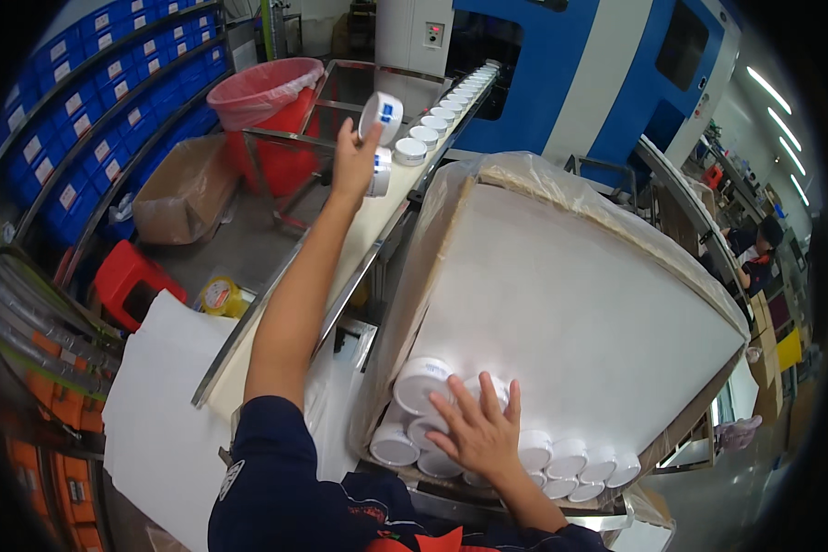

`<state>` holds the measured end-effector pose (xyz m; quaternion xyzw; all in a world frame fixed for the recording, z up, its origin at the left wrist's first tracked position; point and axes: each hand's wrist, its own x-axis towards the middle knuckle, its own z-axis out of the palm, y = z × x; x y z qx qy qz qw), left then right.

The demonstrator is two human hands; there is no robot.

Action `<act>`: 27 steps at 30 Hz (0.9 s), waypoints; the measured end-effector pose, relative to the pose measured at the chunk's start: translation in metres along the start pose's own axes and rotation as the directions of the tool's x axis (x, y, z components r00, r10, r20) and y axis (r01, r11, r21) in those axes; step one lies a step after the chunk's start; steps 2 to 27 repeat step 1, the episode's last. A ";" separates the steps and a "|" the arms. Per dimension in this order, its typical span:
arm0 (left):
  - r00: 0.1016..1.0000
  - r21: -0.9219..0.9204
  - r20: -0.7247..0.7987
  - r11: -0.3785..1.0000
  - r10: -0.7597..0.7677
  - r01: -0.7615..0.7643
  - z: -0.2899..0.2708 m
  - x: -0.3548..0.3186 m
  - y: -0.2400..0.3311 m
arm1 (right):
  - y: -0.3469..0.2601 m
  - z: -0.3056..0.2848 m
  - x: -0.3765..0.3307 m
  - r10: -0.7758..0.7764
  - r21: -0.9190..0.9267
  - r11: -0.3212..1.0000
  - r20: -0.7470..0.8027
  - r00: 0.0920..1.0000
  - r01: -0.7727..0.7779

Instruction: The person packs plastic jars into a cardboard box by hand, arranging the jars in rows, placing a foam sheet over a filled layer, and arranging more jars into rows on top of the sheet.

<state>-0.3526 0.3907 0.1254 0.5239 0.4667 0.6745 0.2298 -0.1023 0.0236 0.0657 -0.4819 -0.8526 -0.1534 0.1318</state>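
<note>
- My left hand (352,158) grips two white jars (380,138) at 11 o'clock, over the conveyor (340,267).
- My right hand (481,434), open, presses flat on the packed jars (420,385) in the lined carton (580,304) at 5 o'clock.
- The carton lies right of the conveyor; my right hand is nearer it.

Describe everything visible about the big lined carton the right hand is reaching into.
The carton is a large box tilted toward the person, its open mouth facing down-left. A clear plastic liner drapes over its brown cardboard rim, and a white sheet covers the broad inner face. White round jars lie stacked in rows along its lower edge. The right hand rests flat, fingers spread, on the jars at the lower left. The carton sits beside the conveyor, to its right.
</note>
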 end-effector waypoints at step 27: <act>0.994 -0.378 0.109 0.924 -0.023 0.063 0.000 -0.019 0.040 | 0.006 0.002 -0.007 0.050 0.047 0.998 0.034 0.998 -0.052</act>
